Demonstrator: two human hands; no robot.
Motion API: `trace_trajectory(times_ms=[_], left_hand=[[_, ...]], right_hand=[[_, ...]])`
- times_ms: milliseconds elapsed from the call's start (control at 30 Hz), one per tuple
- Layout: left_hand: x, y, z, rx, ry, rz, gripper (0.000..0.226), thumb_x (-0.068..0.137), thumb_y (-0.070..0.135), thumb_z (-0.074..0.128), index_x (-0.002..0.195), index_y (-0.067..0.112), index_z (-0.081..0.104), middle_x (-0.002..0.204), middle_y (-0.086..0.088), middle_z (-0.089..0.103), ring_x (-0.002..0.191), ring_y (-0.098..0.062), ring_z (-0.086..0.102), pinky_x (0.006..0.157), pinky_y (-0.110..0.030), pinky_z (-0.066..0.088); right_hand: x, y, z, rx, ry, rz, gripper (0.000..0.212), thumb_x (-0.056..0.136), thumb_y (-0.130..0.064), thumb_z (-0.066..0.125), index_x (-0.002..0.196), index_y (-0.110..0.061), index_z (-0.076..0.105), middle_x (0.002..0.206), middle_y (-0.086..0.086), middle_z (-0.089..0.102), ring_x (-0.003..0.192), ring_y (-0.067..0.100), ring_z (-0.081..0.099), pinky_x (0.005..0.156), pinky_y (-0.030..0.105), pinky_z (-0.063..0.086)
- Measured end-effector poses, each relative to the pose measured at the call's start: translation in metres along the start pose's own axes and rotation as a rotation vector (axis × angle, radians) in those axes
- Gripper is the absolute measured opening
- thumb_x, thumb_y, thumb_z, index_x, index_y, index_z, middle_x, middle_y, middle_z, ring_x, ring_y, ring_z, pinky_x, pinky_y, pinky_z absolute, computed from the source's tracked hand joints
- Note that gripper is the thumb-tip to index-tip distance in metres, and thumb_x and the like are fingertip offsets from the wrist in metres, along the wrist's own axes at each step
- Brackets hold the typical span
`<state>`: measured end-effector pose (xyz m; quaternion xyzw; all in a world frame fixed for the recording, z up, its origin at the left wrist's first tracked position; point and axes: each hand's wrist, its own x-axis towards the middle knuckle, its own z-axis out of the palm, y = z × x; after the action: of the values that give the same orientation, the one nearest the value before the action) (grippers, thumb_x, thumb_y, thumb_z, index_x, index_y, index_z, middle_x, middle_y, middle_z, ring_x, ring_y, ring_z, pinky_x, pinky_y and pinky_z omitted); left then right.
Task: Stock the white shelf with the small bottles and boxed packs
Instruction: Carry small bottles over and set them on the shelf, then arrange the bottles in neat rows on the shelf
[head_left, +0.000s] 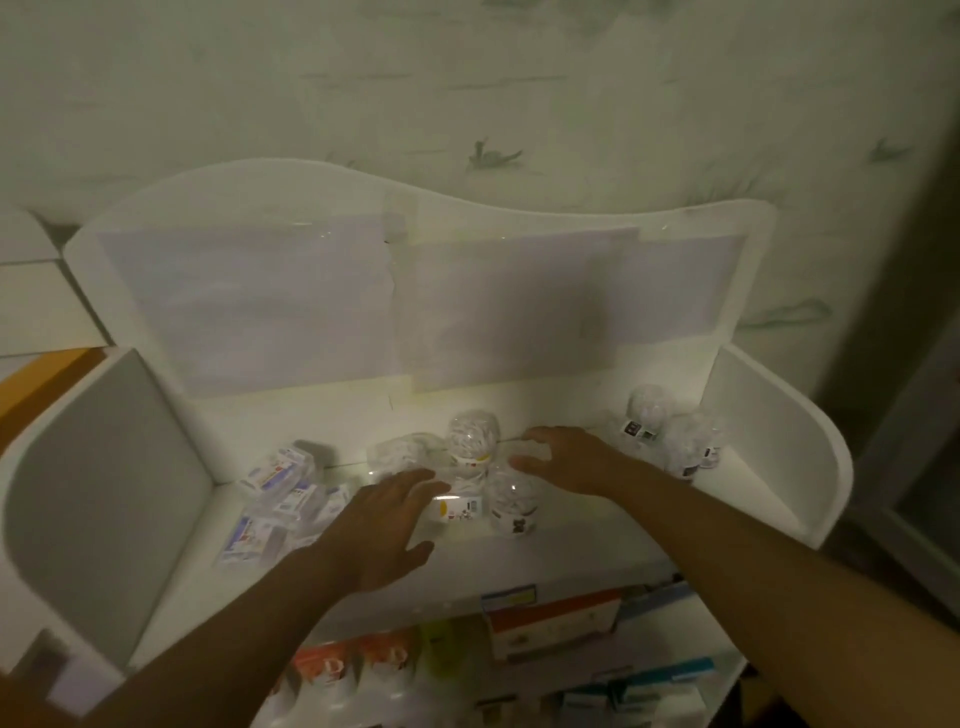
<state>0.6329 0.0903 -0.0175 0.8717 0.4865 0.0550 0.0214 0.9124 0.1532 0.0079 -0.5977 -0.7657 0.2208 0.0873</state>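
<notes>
Head-camera view showed both hands spread open over the white shelf (561, 551), the left hand (382, 525) and right hand (566, 460) flanking a middle cluster of small clear bottles (470, 441), with boxed packs (280, 493) lying at the shelf's left end.

Left end: boxed packs (275, 499) fill it against the side panel (111, 499); you can't pass there.
Centre: clear bottles (470, 470) cluster between your hands.
Right corner: more bottles (670, 434).
Open room: bare shelf (587, 540) front and back strip give you passage.
</notes>
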Motion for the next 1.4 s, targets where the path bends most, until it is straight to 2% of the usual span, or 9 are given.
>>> trace_trajectory(times_ms=[267, 400, 433, 567, 633, 767, 967, 1233, 1400], left_hand=[[0.006, 0.028, 0.002, -0.033, 0.017, 0.167, 0.059, 0.087, 0.052, 0.047, 0.143, 0.040, 0.032, 0.156, 0.010, 0.026, 0.141, -0.013, 0.030, 0.113, -0.034, 0.028], [0.014, 0.011, -0.002, -0.093, 0.043, 0.199, 0.055, 0.083, 0.055, 0.039, 0.136, 0.041, 0.041, 0.146, 0.010, 0.040, 0.130, -0.011, 0.044, 0.105, -0.031, 0.041], [0.016, 0.007, -0.003, -0.113, 0.074, 0.206, 0.050, 0.084, 0.051, 0.043, 0.133, 0.039, 0.047, 0.140, 0.009, 0.047, 0.124, -0.012, 0.050, 0.100, -0.028, 0.044], [0.030, -0.005, -0.015, -0.161, 0.122, 0.226, 0.041, 0.085, 0.045, 0.049, 0.125, 0.035, 0.056, 0.129, 0.009, 0.056, 0.110, -0.010, 0.059, 0.089, -0.020, 0.045], [0.046, -0.008, -0.025, -0.151, 0.112, 0.225, 0.044, 0.085, 0.048, 0.047, 0.127, 0.036, 0.054, 0.130, 0.010, 0.054, 0.112, -0.010, 0.057, 0.091, -0.023, 0.046], [0.079, 0.003, -0.044, -0.217, 0.165, 0.195, 0.039, 0.088, 0.042, 0.057, 0.126, 0.034, 0.055, 0.125, 0.009, 0.055, 0.109, -0.012, 0.057, 0.092, -0.024, 0.045], [0.122, 0.045, -0.057, -0.164, 0.151, 0.265, 0.036, 0.091, 0.036, 0.059, 0.127, 0.035, 0.054, 0.130, 0.010, 0.054, 0.114, -0.013, 0.055, 0.096, -0.027, 0.046], [0.178, 0.120, -0.036, -0.017, -0.004, 0.204, 0.044, 0.093, 0.046, 0.050, 0.135, 0.035, 0.045, 0.140, 0.006, 0.045, 0.124, -0.019, 0.048, 0.101, -0.035, 0.042], [0.199, 0.163, -0.019, 0.080, -0.093, 0.167, 0.055, 0.093, 0.051, 0.046, 0.143, 0.034, 0.033, 0.149, 0.004, 0.037, 0.132, -0.020, 0.040, 0.106, -0.036, 0.038]], right_hand=[[0.000, -0.015, 0.019, 0.089, -0.003, 0.021, 0.061, 0.094, -0.059, 0.044, 0.136, -0.016, 0.053, 0.141, 0.007, 0.053, 0.126, 0.024, 0.051, 0.104, 0.036, 0.038], [0.008, -0.024, 0.026, 0.070, -0.002, 0.049, 0.047, 0.091, -0.065, 0.041, 0.097, -0.024, 0.063, 0.100, 0.003, 0.064, 0.091, 0.020, 0.058, 0.081, 0.033, 0.040], [0.009, -0.024, 0.025, 0.065, -0.015, 0.058, 0.050, 0.089, -0.068, 0.040, 0.098, -0.024, 0.063, 0.103, 0.003, 0.064, 0.094, 0.022, 0.059, 0.081, 0.034, 0.041], [0.008, -0.029, 0.011, -0.053, -0.039, 0.056, 0.082, 0.083, -0.078, 0.038, 0.140, -0.021, 0.048, 0.145, 0.004, 0.050, 0.129, 0.024, 0.049, 0.106, 0.041, 0.040], [0.004, -0.029, -0.001, -0.064, 0.024, 0.064, 0.079, 0.082, -0.079, 0.039, 0.139, -0.024, 0.049, 0.143, 0.003, 0.052, 0.129, 0.024, 0.049, 0.107, 0.042, 0.040], [-0.012, -0.013, -0.031, -0.112, 0.130, 0.064, 0.058, 0.091, -0.058, 0.051, 0.139, -0.026, 0.048, 0.145, 0.005, 0.048, 0.131, 0.025, 0.045, 0.109, 0.041, 0.038], [-0.032, 0.039, -0.080, -0.190, 0.194, 0.158, 0.055, 0.091, -0.049, 0.057, 0.140, -0.028, 0.047, 0.145, 0.004, 0.049, 0.129, 0.025, 0.047, 0.107, 0.040, 0.040], [-0.051, 0.134, -0.110, -0.194, 0.159, 0.169, 0.056, 0.088, -0.051, 0.059, 0.139, -0.031, 0.047, 0.146, 0.003, 0.047, 0.131, 0.026, 0.046, 0.108, 0.044, 0.039], [-0.047, 0.188, -0.114, -0.159, 0.116, 0.153, 0.059, 0.090, -0.048, 0.057, 0.143, -0.026, 0.042, 0.146, 0.007, 0.046, 0.131, 0.027, 0.046, 0.109, 0.039, 0.037]])
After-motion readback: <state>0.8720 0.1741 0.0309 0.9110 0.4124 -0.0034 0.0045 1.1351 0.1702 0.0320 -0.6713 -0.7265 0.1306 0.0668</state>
